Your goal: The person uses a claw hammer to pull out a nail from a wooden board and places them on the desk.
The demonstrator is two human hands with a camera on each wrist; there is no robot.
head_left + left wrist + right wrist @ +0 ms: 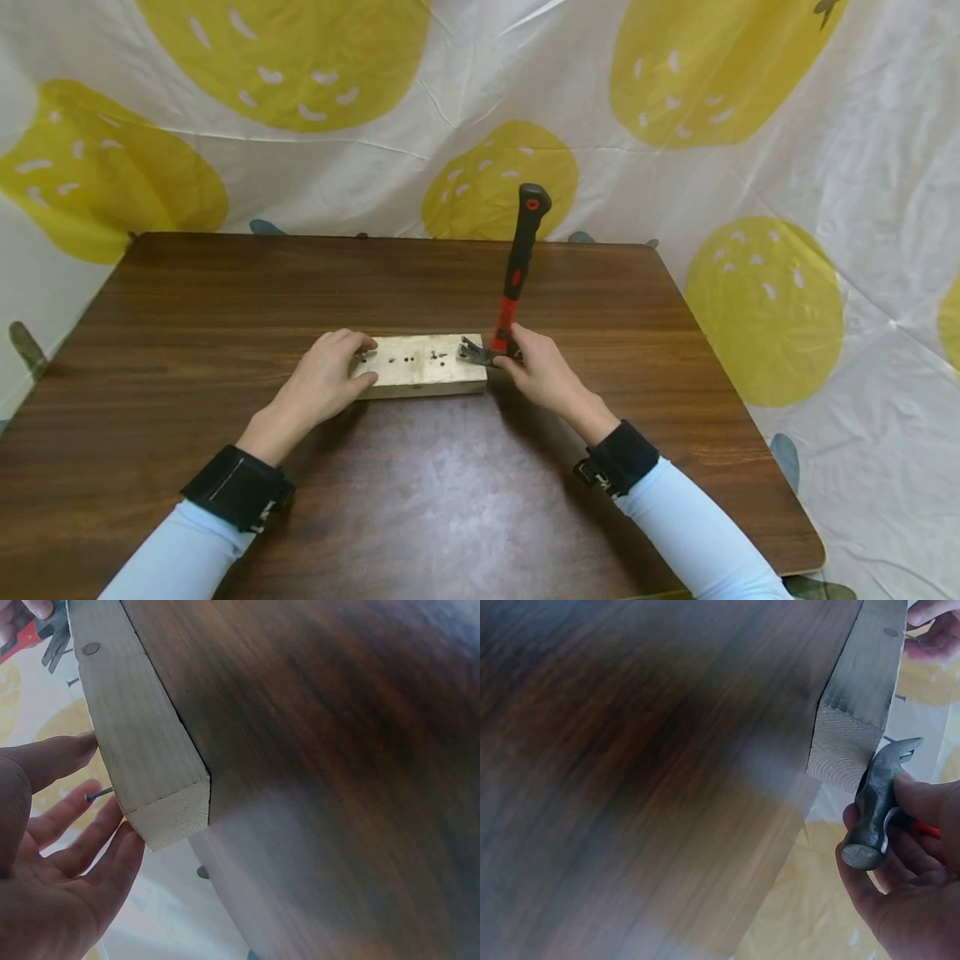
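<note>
A pale wooden block [420, 389] lies lengthwise on the table, its top marked with several dark holes and nails. My left hand [318, 375] grips the left end, thumb at the near edge and fingers behind. Between that thumb and fingers a nail [97, 795] sticks up from the wood. With my right hand [551, 371] I hold a claw hammer [521, 250] by its head, thumb and fingers around the metal [877, 802]. Its black and red handle points up. The claw reaches over the block's right end, right at a nail [889, 739] there.
The brown wood-grain table [225, 308] extends on all sides of the block, with rounded corners. Behind it hangs a white sheet [480, 75] printed with large yellow fruit shapes. Black bands [240, 487] circle both wrists over light blue sleeves.
</note>
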